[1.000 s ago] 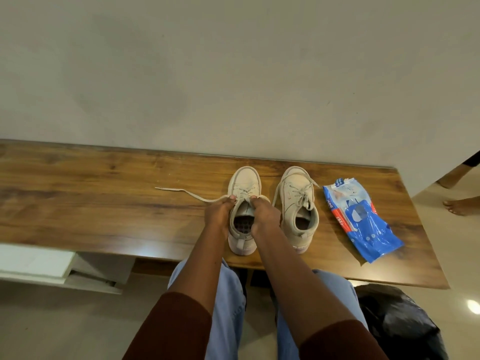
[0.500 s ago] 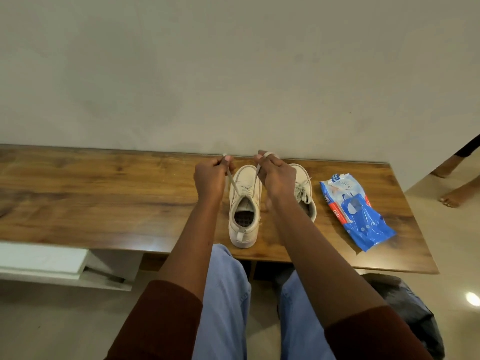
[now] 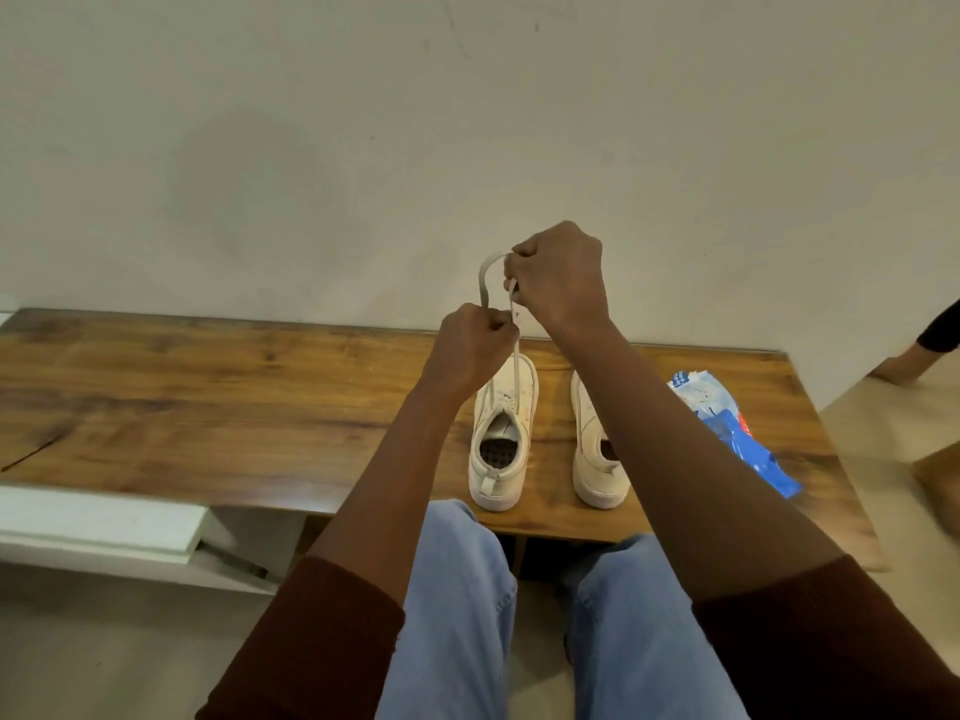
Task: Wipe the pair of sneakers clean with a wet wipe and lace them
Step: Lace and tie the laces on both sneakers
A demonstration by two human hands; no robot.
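Wood table [image 3: 208, 407] vs plain wall [image 3: 311, 148] — pale floor [image 3: 104, 657].

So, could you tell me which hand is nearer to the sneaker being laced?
Left. The left hand grips the lace just above the sneaker; the right hand holds the lace higher up, farther from it.

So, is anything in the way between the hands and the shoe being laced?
Nothing visible. The left hand and right hand both grip the lace, which runs straight up from the sneaker below. The other sneaker stands apart to its right, the wipes pack farther right.
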